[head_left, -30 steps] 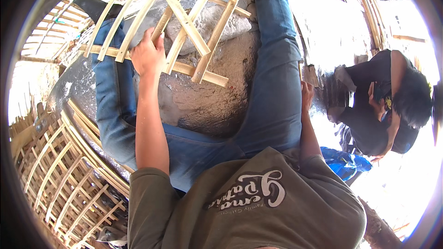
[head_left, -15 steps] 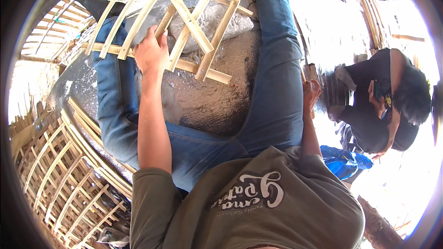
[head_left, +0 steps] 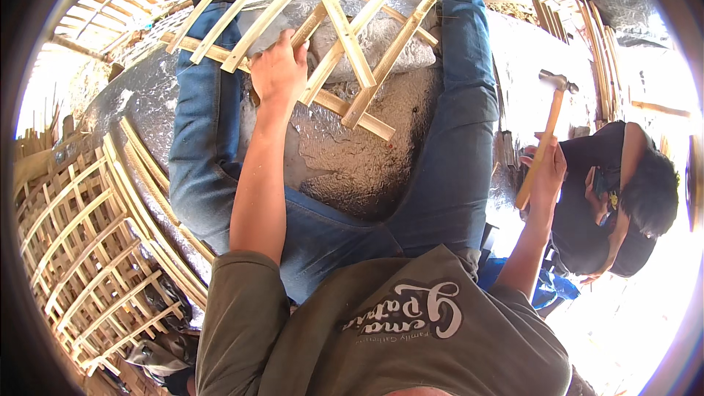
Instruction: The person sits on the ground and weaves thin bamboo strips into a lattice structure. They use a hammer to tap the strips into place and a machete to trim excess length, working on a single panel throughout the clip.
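From where I stand, the person sits with legs spread in blue denim jeans [head_left: 458, 103], an olive-green short-sleeved shirt [head_left: 253, 330] above them. Between and across the shins lies an open lattice of pale split-bamboo strips [head_left: 337, 22], its near ends fanning toward the lap. One flat crosswise bamboo strip [head_left: 378, 126] runs beneath the others and passes over the left shin.

The left hand [head_left: 280, 73] is at the near edge of the lattice, thumb on one side and fingers on the other, pinching the end of one strip between them. The right hand [head_left: 546, 169] is out beyond the right thigh, well apart from the lattice, its fingers closed round a hammer with a light wooden handle and a dark metal head [head_left: 551, 121]. The hammer tilts, head up and away from the body, butt toward the lap.

Under the lattice is a dark, shiny ground surface [head_left: 345, 161]. On the left stands a woven panel of bamboo slats [head_left: 81, 227], with long loose bamboo strips [head_left: 147, 198] beside it. Past the right forearm, near a crumpled blue plastic sheet [head_left: 550, 290], a co-worker in black [head_left: 579, 231] bends forward; what that person handles is too small to tell.
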Available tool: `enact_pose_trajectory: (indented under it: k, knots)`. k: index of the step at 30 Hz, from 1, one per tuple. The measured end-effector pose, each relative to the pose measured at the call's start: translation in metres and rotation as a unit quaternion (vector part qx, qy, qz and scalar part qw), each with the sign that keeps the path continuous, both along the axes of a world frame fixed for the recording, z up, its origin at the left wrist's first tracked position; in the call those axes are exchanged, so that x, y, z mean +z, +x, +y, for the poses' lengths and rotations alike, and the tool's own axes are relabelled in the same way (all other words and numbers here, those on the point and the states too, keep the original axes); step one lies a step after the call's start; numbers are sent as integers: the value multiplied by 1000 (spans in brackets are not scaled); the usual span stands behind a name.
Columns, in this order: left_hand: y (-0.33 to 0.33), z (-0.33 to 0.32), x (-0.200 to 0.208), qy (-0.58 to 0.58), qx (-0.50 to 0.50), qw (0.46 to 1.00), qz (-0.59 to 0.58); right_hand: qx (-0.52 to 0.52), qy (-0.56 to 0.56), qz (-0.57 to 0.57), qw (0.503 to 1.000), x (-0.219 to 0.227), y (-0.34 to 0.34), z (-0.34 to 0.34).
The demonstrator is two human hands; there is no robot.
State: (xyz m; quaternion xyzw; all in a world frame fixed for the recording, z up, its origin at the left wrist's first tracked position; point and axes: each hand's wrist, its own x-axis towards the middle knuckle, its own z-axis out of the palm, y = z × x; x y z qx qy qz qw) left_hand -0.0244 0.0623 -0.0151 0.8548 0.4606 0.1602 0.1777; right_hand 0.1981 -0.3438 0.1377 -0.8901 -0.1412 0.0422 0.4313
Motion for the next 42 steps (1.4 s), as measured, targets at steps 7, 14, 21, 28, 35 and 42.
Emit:
enact_pose_trajectory:
  k: [7, 14, 21, 28, 35, 42]
  knots:
    - [2, -1, 4, -4, -6, 1000, -5, 118, 13, 399, 909, -11, -60, 86]
    - [2, -2, 1, -3, -13, 1000, -7, 195, -104, 423, 879, -67, -65, 108]
    - [1, -2, 3, -8, -10, 1000, 6, 202, -115, 444, 865, -80, -75, 120]
    - [1, -1, -2, 18, -7, 1000, -23, 203, -52, 522, 827, -83, -75, 129]
    - [1, -1, -1, 4, -4, 1000, -9, 228, -36, 558, 797, -81, -68, 129]
    - [0, -3, 6, -8, -14, 1000, 1, 225, -43, 561, 796, -91, -67, 126]
